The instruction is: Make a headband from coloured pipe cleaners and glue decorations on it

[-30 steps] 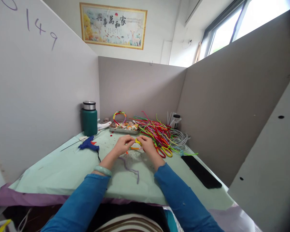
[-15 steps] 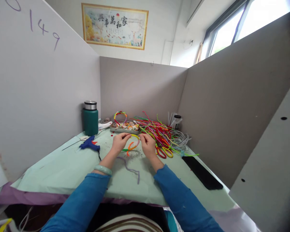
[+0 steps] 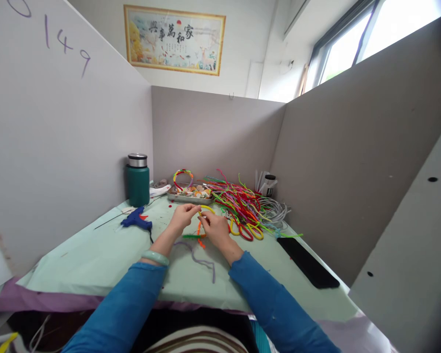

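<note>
My left hand (image 3: 183,217) and my right hand (image 3: 213,228) meet over the middle of the green table cover (image 3: 95,255). Both pinch a curved piece of twisted pipe cleaners (image 3: 200,226), with yellow, orange and green strands showing. The left hand holds its upper end, and the right hand's fingers close on it from the right. A purple pipe cleaner (image 3: 200,258) lies loose on the cover just in front of my hands. I wear blue sleeves and a pale green bangle (image 3: 156,258) on the left wrist.
A heap of coloured pipe cleaners (image 3: 242,206) lies to the right rear, with grey ones (image 3: 275,211) beside it. A metal tray (image 3: 189,195), a coloured hoop (image 3: 183,177), a green flask (image 3: 137,180), a blue glue gun (image 3: 135,220) and a black phone (image 3: 306,262) surround my hands.
My right hand has moved left and nearer, closing up to the left hand. The pipe cleaner piece, spread as an arc between my hands, now hangs bunched below them.
</note>
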Available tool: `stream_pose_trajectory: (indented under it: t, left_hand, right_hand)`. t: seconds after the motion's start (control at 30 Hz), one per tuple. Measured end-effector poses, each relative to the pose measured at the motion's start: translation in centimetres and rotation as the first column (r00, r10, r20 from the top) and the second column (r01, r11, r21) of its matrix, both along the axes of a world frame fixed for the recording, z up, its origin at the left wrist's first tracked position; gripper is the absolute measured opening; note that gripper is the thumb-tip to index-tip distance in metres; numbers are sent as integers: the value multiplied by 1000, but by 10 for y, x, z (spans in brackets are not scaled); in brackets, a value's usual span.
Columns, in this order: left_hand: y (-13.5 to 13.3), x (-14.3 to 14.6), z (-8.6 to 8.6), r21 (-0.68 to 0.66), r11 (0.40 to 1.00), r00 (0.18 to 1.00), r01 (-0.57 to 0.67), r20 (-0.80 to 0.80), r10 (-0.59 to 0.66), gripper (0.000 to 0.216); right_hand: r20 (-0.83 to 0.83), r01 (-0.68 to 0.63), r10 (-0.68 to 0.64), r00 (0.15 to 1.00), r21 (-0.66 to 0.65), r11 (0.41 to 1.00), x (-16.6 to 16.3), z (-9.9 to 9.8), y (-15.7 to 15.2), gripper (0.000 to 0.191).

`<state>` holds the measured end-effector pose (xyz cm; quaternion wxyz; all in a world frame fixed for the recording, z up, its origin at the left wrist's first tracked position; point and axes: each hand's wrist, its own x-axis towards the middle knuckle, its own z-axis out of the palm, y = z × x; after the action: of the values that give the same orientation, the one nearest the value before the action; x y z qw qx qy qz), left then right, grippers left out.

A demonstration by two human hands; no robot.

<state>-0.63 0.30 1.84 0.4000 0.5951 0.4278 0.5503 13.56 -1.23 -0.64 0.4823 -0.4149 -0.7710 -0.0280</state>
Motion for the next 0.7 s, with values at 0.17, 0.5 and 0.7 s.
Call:
stream_pose_trajectory:
  t: [0.17, 0.5, 0.7]
  left_hand:
    - [-2, 0, 1, 18, 987, 981, 158, 112, -159, 38]
    - [9, -4, -6, 292, 956, 975, 3, -214, 62, 35]
    - [6, -2, -7, 423, 902, 918, 87, -386, 92, 28]
  right_hand:
    - [0, 19, -19, 1000, 15, 1000, 2, 1, -1, 25]
    - [-10, -2, 4, 1000, 176, 984, 8, 10, -7, 24]
    - [-252, -82, 128, 959, 186, 979, 9, 18, -2, 19]
